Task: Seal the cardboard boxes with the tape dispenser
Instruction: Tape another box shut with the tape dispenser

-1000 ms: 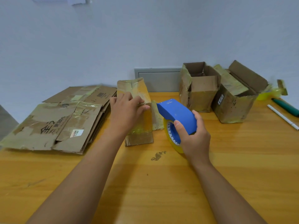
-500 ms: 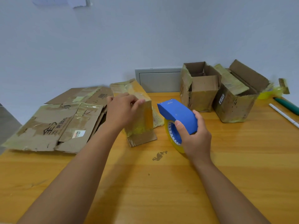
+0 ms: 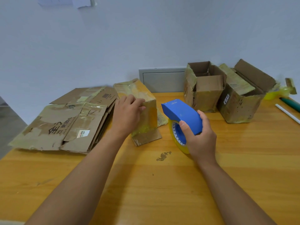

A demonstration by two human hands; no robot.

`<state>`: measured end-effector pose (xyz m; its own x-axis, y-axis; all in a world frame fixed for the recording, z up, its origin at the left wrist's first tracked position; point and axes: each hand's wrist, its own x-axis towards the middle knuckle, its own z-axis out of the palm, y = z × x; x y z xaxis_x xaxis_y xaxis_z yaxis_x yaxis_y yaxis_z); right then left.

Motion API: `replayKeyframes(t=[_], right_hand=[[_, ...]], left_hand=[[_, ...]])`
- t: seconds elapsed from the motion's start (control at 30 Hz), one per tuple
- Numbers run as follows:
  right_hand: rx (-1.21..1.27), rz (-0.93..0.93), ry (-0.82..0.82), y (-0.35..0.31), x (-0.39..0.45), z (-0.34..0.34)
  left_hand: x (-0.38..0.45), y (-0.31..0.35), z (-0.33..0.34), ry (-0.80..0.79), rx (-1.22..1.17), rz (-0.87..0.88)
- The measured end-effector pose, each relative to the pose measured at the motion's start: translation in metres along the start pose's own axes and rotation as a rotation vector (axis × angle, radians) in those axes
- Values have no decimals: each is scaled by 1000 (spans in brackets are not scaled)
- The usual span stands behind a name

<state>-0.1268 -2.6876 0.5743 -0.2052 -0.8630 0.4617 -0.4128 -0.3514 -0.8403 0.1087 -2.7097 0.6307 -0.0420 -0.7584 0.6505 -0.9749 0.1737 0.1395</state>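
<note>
Two hands busy. Our left hand [image 3: 128,114] rests on small box [image 3: 142,109] at table [image 3: 162,184] middle, fingers bent loosely, keeping it steady. Our right hand [image 3: 200,137] grips blue tape dispenser [image 3: 181,116] tight, ready to tape. Two open boxes [image 3: 204,88] wait behind.

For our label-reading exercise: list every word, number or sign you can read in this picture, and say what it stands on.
"全": large black character on the flattened cardboard; the smaller characters beside it are too blurred.
Barcode and print on the rear flattened sheet: unreadable.
Small brand mark on the blue tape dispenser: too small.
White label on the right-hand open box: handwriting, illegible.
</note>
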Motion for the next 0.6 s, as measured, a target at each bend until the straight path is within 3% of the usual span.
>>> replayKeyframes(t=[0.37, 0.6], right_hand=[[13, -8, -14, 0, 0, -1], [14, -13, -16, 1, 0, -1]], left_hand=[[2, -3, 1, -1, -305, -172], [2, -12, -4, -123, -309, -85]])
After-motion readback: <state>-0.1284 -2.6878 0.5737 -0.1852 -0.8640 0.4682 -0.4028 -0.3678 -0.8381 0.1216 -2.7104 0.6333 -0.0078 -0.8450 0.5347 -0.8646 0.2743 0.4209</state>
